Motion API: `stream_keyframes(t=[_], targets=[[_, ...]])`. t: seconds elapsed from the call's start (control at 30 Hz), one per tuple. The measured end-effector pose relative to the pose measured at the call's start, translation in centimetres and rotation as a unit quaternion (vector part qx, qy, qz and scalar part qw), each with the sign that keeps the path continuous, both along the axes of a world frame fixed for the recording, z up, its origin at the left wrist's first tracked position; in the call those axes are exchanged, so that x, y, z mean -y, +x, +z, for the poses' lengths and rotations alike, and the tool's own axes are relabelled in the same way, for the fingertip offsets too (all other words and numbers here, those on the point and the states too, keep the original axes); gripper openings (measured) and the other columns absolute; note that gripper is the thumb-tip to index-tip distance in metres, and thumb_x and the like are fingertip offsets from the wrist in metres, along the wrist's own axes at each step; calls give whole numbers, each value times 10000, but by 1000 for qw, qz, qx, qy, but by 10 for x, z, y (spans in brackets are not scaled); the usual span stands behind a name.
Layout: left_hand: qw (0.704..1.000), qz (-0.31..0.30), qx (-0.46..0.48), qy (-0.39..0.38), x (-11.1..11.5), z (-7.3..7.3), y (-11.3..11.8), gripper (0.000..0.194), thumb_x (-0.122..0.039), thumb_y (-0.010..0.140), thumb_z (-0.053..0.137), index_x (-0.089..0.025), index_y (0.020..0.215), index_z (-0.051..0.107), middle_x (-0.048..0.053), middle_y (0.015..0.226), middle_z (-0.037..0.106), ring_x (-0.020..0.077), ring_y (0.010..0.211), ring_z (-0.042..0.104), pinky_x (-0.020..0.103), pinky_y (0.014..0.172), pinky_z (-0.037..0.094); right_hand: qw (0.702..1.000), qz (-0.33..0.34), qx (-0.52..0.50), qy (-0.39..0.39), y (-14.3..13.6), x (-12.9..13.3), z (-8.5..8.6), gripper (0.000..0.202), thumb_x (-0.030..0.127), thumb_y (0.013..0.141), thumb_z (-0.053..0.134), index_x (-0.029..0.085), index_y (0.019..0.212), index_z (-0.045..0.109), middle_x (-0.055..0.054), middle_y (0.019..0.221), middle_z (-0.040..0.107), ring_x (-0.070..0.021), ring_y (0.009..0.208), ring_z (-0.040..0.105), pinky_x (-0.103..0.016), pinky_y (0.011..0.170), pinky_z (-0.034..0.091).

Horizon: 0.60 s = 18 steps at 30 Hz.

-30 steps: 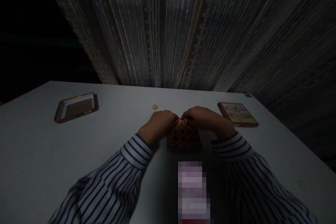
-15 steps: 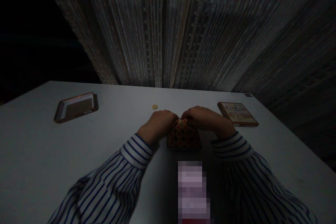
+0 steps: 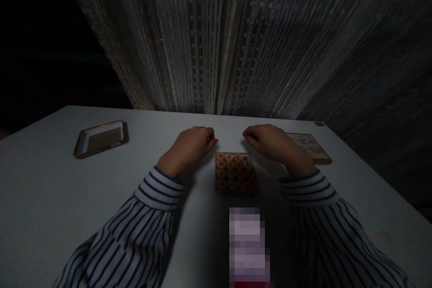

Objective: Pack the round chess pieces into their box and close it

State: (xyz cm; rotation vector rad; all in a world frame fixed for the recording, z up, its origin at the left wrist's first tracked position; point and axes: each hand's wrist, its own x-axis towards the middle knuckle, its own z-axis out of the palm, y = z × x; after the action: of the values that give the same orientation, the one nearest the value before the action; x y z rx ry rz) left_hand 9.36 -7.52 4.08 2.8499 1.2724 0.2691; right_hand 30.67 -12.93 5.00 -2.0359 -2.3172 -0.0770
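the box point(image 3: 236, 190) lies between the forearms on the tabletop point(image 3: 111, 198), its round pieces point(image 3: 231, 173) face up, probably packed in rows to stop sliding. near-square, one side faces the wearer; no clear long axis. beyond it, the left hand point(image 3: 214, 136) has finger and thumb slightly parted; the right hand point(image 3: 245, 134) curls, its grip unclear.

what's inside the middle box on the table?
The box holds round pieces marked with characters, four rows of four. Anything beneath that visible layer is covered, so its depth can't be told.
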Motion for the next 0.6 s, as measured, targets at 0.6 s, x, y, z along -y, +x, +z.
stream_keyframes(t=[0.6], targets=[[989, 68, 127, 20, -10, 23, -27, 371, -416, 887, 396, -162, 825, 660, 74, 759, 689, 205, 728, 627, 282, 649, 430, 992, 32, -66, 103, -23, 8, 10, 370, 212, 910, 367, 131, 1245, 502, -103, 1079, 674, -219, 958, 620, -319, 791, 434]])
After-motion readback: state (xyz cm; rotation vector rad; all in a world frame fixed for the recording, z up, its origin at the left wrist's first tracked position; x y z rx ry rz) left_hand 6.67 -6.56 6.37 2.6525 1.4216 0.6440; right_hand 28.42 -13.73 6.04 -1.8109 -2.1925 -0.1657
